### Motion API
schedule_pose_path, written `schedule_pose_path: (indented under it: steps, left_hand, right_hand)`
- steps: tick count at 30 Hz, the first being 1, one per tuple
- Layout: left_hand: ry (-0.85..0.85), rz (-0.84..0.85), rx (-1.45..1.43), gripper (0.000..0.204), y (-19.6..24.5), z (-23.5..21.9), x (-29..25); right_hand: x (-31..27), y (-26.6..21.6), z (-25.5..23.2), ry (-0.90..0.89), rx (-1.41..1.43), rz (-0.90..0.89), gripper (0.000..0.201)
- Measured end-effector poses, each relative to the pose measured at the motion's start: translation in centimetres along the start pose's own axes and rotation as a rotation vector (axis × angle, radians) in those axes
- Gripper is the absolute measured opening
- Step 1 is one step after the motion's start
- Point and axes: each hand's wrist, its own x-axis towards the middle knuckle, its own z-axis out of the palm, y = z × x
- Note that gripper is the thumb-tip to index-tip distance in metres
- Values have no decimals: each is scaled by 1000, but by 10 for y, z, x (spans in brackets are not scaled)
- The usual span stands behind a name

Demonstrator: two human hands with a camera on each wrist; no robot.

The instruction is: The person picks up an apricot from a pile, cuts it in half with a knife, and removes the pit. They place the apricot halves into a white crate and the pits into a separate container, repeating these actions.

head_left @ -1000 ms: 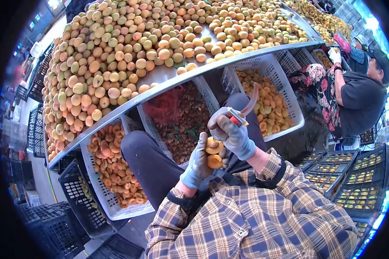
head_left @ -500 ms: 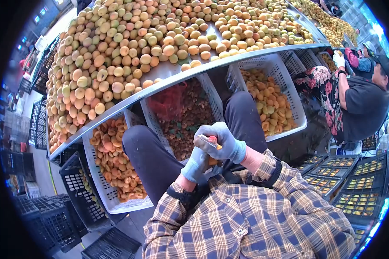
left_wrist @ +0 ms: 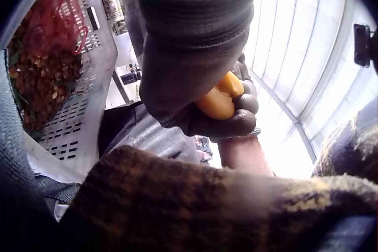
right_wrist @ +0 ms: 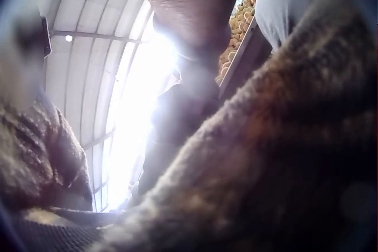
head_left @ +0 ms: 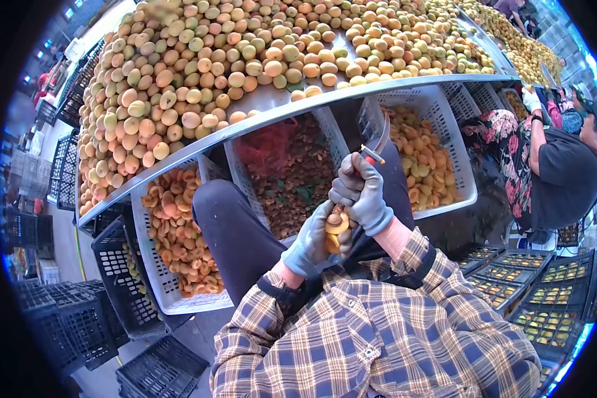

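Observation:
My gloved left hand [head_left: 307, 242] holds a split-open apricot [head_left: 336, 224] between thumb and fingers, above my lap. Its orange flesh [left_wrist: 217, 104] shows between the dark glove fingers in the left wrist view. Close against it, my gloved right hand [head_left: 365, 198] grips a curved-bladed knife [head_left: 383, 138] with red at the handle. The blade points up and away from the apricot, while the right hand's lower fingers overlap the fruit's upper edge. In the right wrist view, the wrist and sleeve hide the fingers.
Whole apricots cover a metal-edged table [head_left: 265, 119] ahead. Below it stand a left crate [head_left: 179, 306] of apricot halves, a middle crate [head_left: 335, 126] of brown pits with a red net bag [head_left: 265, 147], and a right crate [head_left: 467, 189] of halves. Another person [head_left: 567, 156] sits right; black crates [head_left: 162, 368] lie left.
The right hand first stood above the opened apricot, then closed over the left hand, hiding most of the fruit. Now it has shifted forward, the blade points away and the split fruit shows again.

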Motion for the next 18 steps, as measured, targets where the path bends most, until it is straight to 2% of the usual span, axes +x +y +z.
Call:
schedule_pose_path:
  steps: [1,2,6,7,8,9,10,11,12,14,15,18]
  left_hand:
    - [-14,-2,-115,55,0,2,-2]
    - [-27,-6,-231,55,-1,4,-3]
    - [-78,-5,-127,59,-1,-1,-1]
    - [39,18,-55,61,2,4,-2]
    - [41,18,-45,61,7,5,-1]
    - [114,122,-10,62,11,6,-1]
    - [185,229,27,63,17,5,-2]
    - [146,349,157,57,19,-15,3]
    - [231,363,60,52,21,-13,1]
    - [332,474,44,48,22,5,4]
    - [205,409,31,49,26,4,-2]
    - [265,368,70,47,26,-9,-1]
  right_hand:
    - [3,-1,-2,-55,164,53,30]
    - [4,-1,-3,-57,167,55,30]
    - [2,-6,9,-126,99,72,30]
    - [-1,-10,12,-144,-51,21,30]
    - [-2,-14,13,-163,-203,-28,29]
    - [-3,-18,8,-235,-366,-127,24]
    - [-3,-27,2,-214,-757,-216,23]
    - [0,-23,2,-249,-995,-346,22]
    - [0,-19,5,-269,-1230,-488,23]
    - [-8,-17,1,-298,-1799,-500,27]
    - [-12,-14,4,-277,-1834,-474,29]
    - [-10,-9,4,-326,-1962,-346,27]
